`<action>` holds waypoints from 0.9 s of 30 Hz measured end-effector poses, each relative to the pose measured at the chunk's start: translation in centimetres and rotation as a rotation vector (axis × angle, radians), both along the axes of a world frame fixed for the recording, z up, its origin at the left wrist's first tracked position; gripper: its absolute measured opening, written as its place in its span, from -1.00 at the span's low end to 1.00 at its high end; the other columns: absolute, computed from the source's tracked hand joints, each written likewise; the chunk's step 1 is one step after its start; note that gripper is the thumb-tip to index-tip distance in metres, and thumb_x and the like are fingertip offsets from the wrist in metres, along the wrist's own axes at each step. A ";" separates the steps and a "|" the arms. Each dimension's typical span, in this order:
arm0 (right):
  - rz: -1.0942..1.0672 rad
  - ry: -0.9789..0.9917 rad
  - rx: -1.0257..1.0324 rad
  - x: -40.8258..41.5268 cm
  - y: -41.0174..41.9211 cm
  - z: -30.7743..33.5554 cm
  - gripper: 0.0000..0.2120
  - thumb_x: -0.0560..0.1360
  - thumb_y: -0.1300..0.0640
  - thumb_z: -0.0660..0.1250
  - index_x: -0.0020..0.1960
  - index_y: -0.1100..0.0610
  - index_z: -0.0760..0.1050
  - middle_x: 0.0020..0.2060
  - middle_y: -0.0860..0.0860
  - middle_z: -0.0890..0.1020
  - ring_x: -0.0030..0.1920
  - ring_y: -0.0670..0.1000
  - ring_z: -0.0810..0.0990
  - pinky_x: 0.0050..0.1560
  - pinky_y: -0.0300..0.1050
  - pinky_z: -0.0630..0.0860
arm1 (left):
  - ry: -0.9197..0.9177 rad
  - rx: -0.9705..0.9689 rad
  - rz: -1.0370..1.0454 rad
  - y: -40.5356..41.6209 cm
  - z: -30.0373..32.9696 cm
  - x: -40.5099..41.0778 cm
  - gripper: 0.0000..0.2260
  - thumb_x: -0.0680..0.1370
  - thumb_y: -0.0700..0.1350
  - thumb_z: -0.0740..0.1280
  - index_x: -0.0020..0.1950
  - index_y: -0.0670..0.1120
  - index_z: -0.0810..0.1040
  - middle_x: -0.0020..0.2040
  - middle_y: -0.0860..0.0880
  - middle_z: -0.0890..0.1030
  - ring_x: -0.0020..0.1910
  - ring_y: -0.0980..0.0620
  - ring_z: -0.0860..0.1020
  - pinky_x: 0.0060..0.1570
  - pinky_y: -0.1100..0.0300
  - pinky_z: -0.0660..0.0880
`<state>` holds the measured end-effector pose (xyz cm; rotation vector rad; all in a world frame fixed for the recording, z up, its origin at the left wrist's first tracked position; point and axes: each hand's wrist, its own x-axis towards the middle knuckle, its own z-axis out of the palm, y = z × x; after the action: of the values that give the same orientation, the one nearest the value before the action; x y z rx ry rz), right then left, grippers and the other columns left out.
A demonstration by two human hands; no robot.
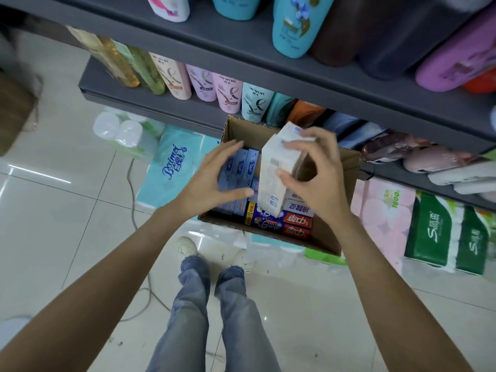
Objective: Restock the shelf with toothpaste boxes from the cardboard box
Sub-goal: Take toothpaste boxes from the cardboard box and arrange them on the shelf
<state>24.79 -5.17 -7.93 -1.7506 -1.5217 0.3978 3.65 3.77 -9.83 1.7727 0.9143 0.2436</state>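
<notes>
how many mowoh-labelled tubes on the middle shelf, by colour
peach tube: 1
lilac tube: 1
pink tube: 1
pale teal tube: 1
total: 4
</notes>
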 end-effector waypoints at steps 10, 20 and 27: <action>-0.324 0.608 -0.039 -2.4 -0.2 13.1 -0.60 0.30 -0.04 0.50 0.10 -0.23 0.50 0.16 -0.05 0.48 0.16 0.02 0.53 0.16 -0.01 0.52 | -0.179 -0.396 -0.017 -4.0 10.5 3.6 -0.22 0.34 -0.07 0.54 0.43 0.12 0.20 0.38 0.15 0.39 0.35 0.18 0.37 0.32 0.20 0.34; -0.267 1.013 -0.303 -5.4 -5.5 16.0 -0.56 0.48 0.26 0.37 0.32 0.17 0.37 0.11 0.00 0.61 0.04 -0.09 0.62 0.01 -0.16 0.55 | -0.299 -0.790 0.166 -6.6 16.0 1.7 -0.58 0.37 -0.10 0.33 0.23 -0.07 0.46 -0.04 -0.05 0.68 -0.11 0.01 0.66 -0.19 0.14 0.59; -0.293 1.156 -0.264 -5.4 -6.1 17.0 -0.52 0.43 0.18 0.44 0.24 -0.01 0.29 0.08 0.06 0.61 -0.05 0.01 0.67 -0.14 -0.10 0.61 | -0.342 -0.836 0.202 -7.1 17.3 2.2 -0.47 0.43 -0.05 0.42 0.35 -0.06 0.33 0.16 -0.10 0.59 0.06 0.00 0.62 -0.01 0.09 0.59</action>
<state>19.35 -11.30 9.09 -1.4235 -0.3903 1.2227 5.84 -3.30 7.45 0.8382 0.7822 0.2372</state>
